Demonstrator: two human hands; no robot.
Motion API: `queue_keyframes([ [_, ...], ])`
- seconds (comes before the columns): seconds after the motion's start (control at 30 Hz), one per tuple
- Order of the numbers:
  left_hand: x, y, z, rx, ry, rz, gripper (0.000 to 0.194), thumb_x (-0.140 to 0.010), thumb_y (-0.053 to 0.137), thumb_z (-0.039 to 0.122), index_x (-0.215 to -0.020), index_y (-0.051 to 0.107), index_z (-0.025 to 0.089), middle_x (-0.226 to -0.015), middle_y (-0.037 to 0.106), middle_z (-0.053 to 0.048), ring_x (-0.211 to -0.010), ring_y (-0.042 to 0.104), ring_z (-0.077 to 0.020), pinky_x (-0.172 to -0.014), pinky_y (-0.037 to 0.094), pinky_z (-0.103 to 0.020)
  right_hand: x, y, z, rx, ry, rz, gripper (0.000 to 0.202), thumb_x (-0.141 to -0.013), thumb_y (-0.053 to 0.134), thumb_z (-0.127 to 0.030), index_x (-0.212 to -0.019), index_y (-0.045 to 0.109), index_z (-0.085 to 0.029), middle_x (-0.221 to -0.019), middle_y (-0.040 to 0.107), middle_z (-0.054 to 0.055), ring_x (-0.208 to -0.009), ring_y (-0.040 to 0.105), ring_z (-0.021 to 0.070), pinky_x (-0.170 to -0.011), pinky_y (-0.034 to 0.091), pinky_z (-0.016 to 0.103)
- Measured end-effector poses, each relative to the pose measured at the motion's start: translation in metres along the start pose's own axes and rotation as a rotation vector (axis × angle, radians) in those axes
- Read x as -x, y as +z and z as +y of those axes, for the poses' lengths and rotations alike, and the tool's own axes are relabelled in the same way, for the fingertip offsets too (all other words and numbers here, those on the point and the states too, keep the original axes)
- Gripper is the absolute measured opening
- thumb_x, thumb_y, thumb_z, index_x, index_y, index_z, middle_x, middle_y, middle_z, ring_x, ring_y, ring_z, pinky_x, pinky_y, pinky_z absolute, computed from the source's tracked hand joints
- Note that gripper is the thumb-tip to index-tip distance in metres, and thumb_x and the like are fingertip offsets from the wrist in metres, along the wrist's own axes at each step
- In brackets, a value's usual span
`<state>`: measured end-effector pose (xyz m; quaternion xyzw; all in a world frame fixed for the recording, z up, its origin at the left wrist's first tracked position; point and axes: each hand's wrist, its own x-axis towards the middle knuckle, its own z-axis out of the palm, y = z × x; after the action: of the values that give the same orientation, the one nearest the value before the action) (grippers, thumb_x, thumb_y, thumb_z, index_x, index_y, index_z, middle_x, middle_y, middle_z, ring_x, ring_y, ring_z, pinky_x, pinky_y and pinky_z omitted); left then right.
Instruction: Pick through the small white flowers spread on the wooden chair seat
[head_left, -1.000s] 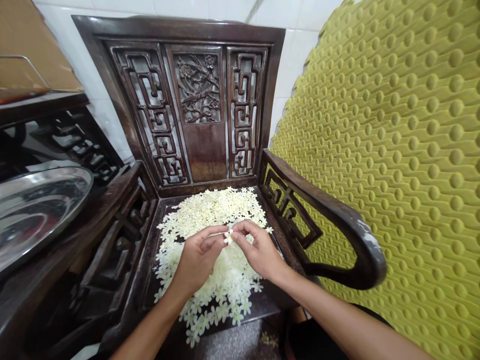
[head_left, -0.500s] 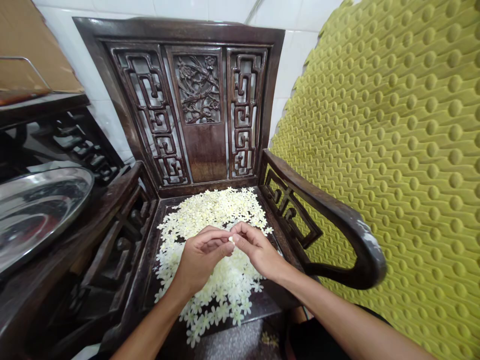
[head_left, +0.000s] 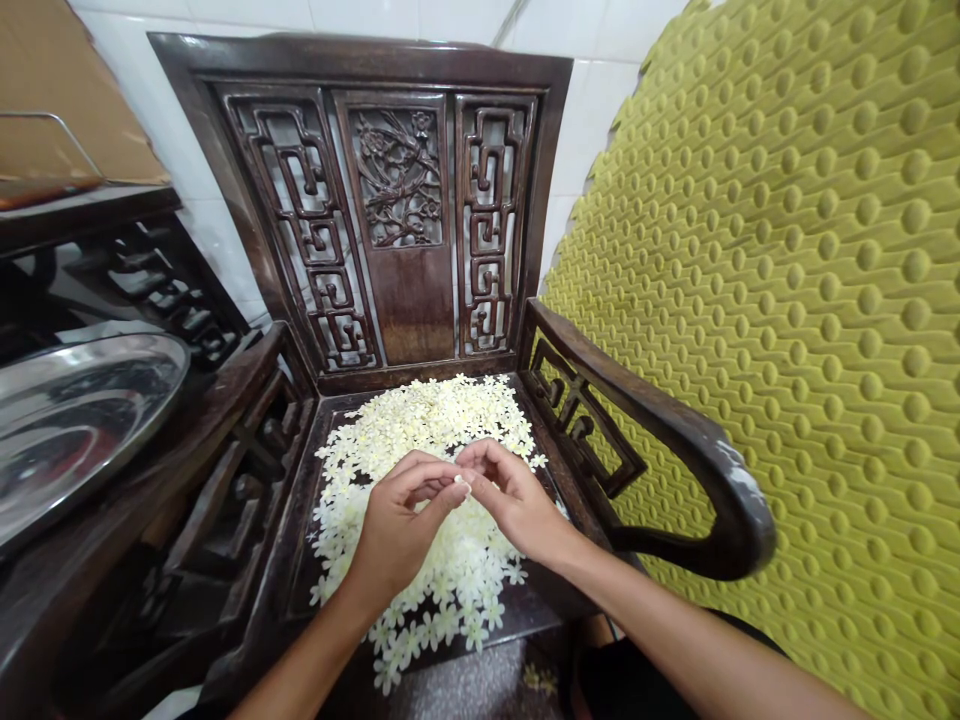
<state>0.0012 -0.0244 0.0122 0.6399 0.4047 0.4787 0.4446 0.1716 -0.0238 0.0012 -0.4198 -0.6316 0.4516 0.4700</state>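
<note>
Many small white-yellow flowers (head_left: pixel 442 415) cover the seat of a dark carved wooden chair (head_left: pixel 412 300). Above them, my left hand (head_left: pixel 409 510) and my right hand (head_left: pixel 517 500) meet at the fingertips. A small white flower (head_left: pixel 462 482) is pinched between the thumbs and fingers of both hands. Its lower part is hidden by my fingers.
The chair's curved armrest (head_left: pixel 675 430) rises on the right, before a yellow-green bumpy mat (head_left: pixel 825 300). On the left are the other armrest (head_left: pixel 217 400) and a shiny metal tray (head_left: pixel 150 370). White tiles (head_left: pixel 592 110) line the wall behind.
The thumbs and fingertips have shifted slightly around the small flower, and more of its petals show. Both hands stay over the same part of the seat.
</note>
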Motion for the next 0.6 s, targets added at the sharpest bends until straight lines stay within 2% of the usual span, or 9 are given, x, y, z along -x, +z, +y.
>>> queue_keyframes([
  [0.1, 0.0, -0.001, -0.001, -0.049, 0.029, 0.033, 0.009, -0.087, 0.068, 0.026, -0.089, 0.075, 0.021, -0.09, 0.067, -0.004, -0.083, 0.065, -0.0171, -0.073, 0.054, -0.026, 0.002, -0.001, -0.005, 0.142, -0.083, 0.089, 0.013, -0.095, 0.059, -0.034, -0.095, 0.061, -0.021, -0.088, 0.061, 0.002, -0.084, 0.056, 0.0174, -0.078, 0.046, 0.03],
  [0.3, 0.0, -0.002, -0.003, -0.19, 0.146, 0.1, 0.009, -0.088, 0.066, 0.024, -0.088, 0.075, 0.022, -0.088, 0.069, -0.004, -0.083, 0.065, -0.019, -0.076, 0.051, -0.028, 0.004, -0.004, -0.016, 0.313, -0.188, 0.064, 0.013, -0.095, 0.059, -0.03, -0.093, 0.069, -0.022, -0.087, 0.068, 0.004, -0.085, 0.062, 0.0202, -0.083, 0.047, 0.036],
  [0.6, 0.003, -0.004, -0.007, -0.33, 0.294, 0.069, 0.017, -0.09, 0.062, 0.019, -0.098, 0.076, 0.025, -0.091, 0.072, -0.005, -0.086, 0.066, -0.02, -0.081, 0.051, -0.03, 0.003, -0.005, -0.012, 0.404, -0.252, 0.075, 0.009, -0.093, 0.062, -0.025, -0.09, 0.071, -0.023, -0.081, 0.07, 0.002, -0.08, 0.064, 0.0195, -0.082, 0.044, 0.037],
])
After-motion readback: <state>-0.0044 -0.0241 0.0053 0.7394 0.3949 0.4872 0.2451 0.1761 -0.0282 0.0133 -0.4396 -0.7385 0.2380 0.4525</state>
